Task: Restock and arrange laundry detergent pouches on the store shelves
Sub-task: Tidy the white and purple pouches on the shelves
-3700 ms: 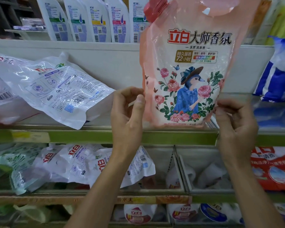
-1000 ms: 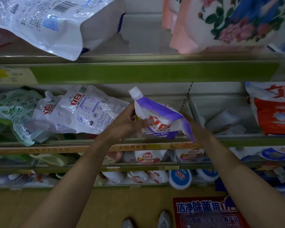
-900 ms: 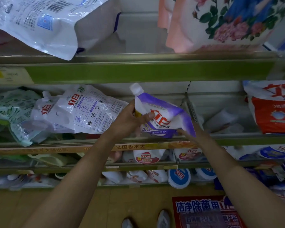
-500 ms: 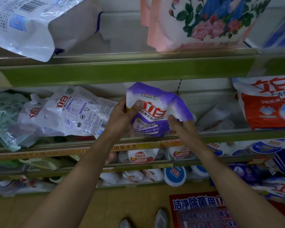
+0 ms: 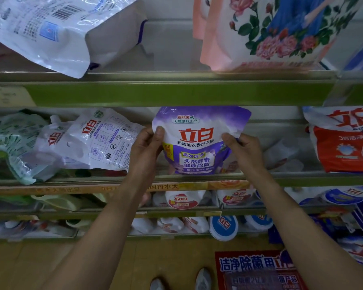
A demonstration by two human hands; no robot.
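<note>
We now hold the purple pouch (image 5: pixel 199 141) upright and front-facing on the middle shelf (image 5: pixel 281 177), no longer tilted with its spout leftward. Our left hand (image 5: pixel 148 143) and right hand (image 5: pixel 243 146) pinch its side edges, thumbs in front.

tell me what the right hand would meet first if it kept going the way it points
The purple pouch: the right hand pinches its edge and points up-left into it. What lies behind the pouch is hidden.

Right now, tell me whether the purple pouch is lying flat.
No, the purple pouch stands upright, pinched between left hand and right hand.
</note>
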